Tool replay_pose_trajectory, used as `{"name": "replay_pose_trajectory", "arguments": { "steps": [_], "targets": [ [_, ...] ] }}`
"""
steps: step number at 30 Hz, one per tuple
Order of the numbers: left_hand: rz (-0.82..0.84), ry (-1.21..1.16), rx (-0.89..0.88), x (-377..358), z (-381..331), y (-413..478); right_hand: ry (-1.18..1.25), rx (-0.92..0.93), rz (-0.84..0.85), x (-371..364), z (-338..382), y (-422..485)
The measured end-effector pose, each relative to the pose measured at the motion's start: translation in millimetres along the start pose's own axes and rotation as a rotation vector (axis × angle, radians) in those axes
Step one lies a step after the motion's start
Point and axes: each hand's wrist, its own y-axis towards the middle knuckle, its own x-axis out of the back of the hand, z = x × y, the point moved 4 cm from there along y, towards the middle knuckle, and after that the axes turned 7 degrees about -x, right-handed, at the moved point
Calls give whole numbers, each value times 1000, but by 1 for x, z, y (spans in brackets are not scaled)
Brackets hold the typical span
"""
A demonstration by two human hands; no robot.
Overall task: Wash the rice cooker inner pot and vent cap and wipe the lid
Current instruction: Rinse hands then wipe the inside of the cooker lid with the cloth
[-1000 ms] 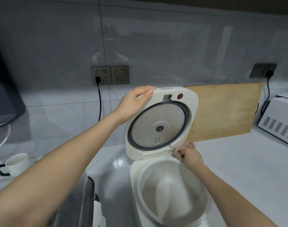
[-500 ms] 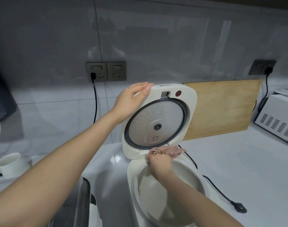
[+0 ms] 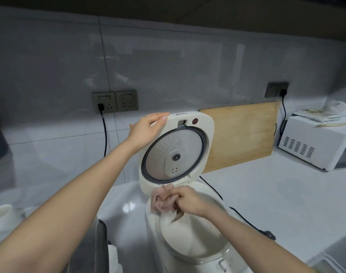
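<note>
Gleaming white counter (image 3: 266, 194), grey tiled wall (image 3: 168, 66); left fingers (image 3: 160, 118) gripping lid (image 3: 176, 148), right fingers (image 3: 174, 196) pinching cloth (image 3: 158, 203).

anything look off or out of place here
Nothing spilled or broken. One loose end: a black cord trails from behind the rice cooker across the counter, its plug lying free, not in a socket. The left hand holds the lid, the right hand a pink cloth.

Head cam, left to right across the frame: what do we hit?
white mug → double wall socket → open rice cooker lid → wooden cutting board → white appliance with vent slots
</note>
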Motion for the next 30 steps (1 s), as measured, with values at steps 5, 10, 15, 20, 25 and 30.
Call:
{"name": "replay_pose_trajectory", "arguments": {
  "steps": [5,10,15,20,25,30],
  "targets": [
    [-21,53,28,-1,-12,-8,389,-37,-257,69,-7,-49],
    [-51,118,39,-7,-31,-28,583,-69,-586,136,-41,-90],
    [-104,366,58,-21,-63,-58,528,-141,-643,161,-80,-135],
    [-157,454,71,-46,-102,-110,562,-256,-656,174,-107,-165],
    [-148,587,27,-79,-128,-164,533,-279,-680,187,-114,-194],
    [-33,822,-143,-119,-129,-208,323,-291,-580,177,-116,-210]
  ]
}}
